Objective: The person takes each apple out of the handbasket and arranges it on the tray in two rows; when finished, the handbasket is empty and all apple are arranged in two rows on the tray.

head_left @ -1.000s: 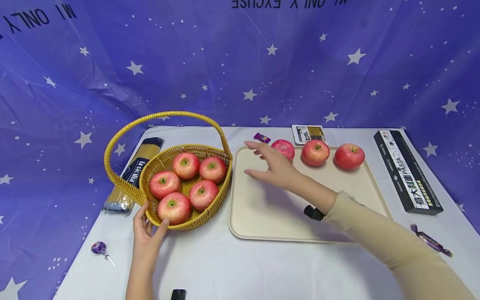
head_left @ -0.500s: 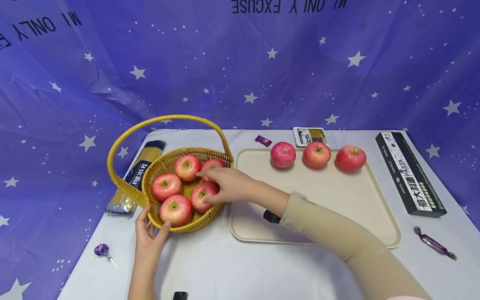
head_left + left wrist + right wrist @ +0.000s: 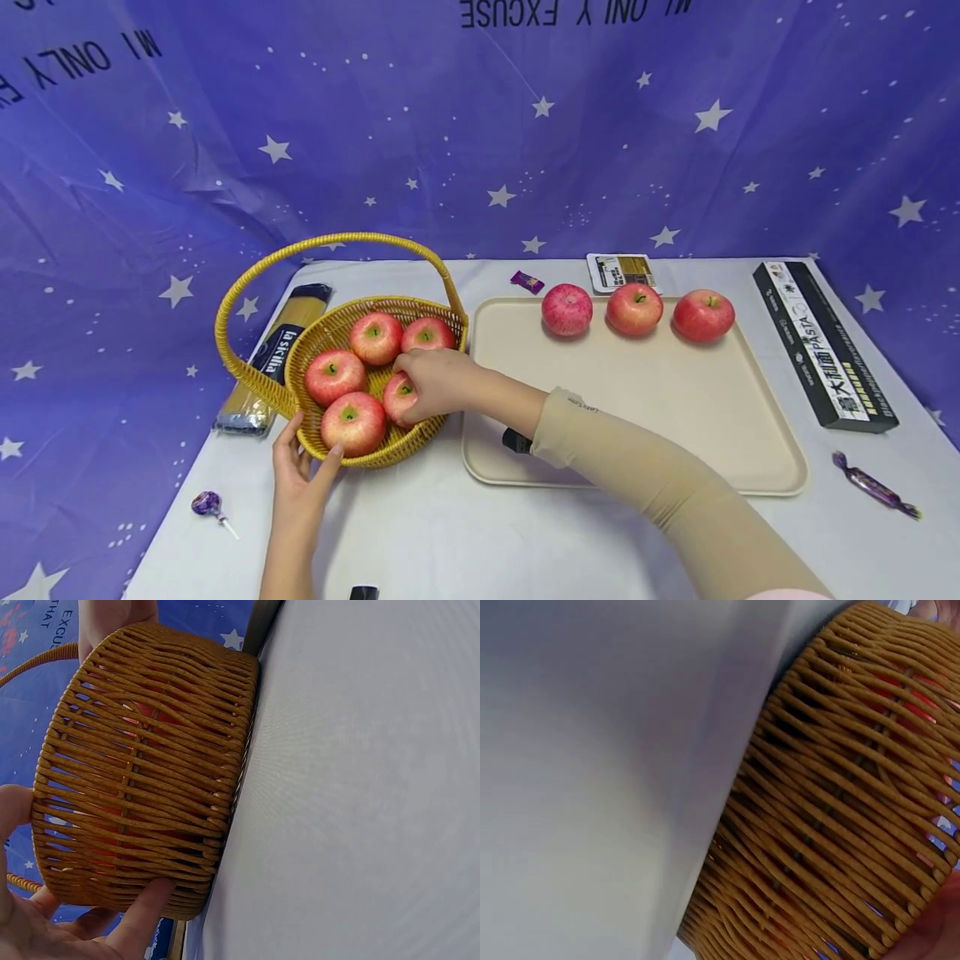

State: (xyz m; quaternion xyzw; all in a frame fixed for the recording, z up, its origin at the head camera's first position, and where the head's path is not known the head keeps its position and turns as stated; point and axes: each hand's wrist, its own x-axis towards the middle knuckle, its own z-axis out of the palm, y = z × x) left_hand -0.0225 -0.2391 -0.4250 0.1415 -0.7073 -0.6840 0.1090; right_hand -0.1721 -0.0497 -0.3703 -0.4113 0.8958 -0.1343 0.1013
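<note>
A yellow woven basket point(image 3: 411, 443) with a tall arched handle holds several red apples. My left hand point(image 3: 296, 483) grips its near-left rim; the thumb lies at the rim and the other fingers reach round the outer wall, also seen in the left wrist view. Inside the basket, my right hand point(image 3: 444, 382) has its fingers curled over the apple point(image 3: 397, 397) at the near right and covers part of it. The other apples lie to the left of this hand and behind it. In the right wrist view, the basket wall point(image 3: 840, 780) fills the right side.
Right of the basket is a beige tray point(image 3: 630, 475) with three apples point(image 3: 634, 309) along its back edge. Around them lie a pasta bag point(image 3: 273, 358), a black pasta box point(image 3: 825, 346), a lollipop point(image 3: 207, 503), wrapped candies point(image 3: 876, 487) and a small pack point(image 3: 622, 272).
My right hand has moved left from the tray's back apples into the basket, and its fingers have closed round the near-right apple. My left hand has stayed on the basket rim.
</note>
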